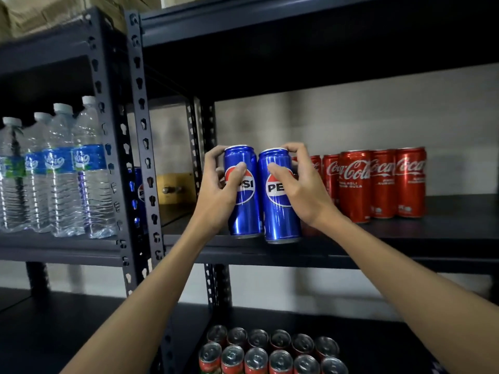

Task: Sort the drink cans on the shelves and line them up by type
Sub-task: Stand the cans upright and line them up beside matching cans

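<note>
I take the middle shelf (378,238) of the dark rack as my landmark and work down from there. On it, toward its right, the red Coca-Cola cans (378,182) stand upright in a tight block. Left of that block, at the shelf's front edge, two blue Pepsi cans stand upright side by side, touching or nearly so. My left hand (216,195) wraps the left Pepsi can (244,211), thumb across the logo and fingers curled round its far side. My right hand (299,187) grips the right Pepsi can (280,220) the same way, fingertips hooked over its top rim. Both long axes run vertical, so I judge any slide along the shelf should keep them plumb. The relation that matters: the red block lies just right of my right hand, almost against it, while open shelf lies to the left of my left hand. My guess is that the blue pair belongs leftward, and the left hand leads.
</note>
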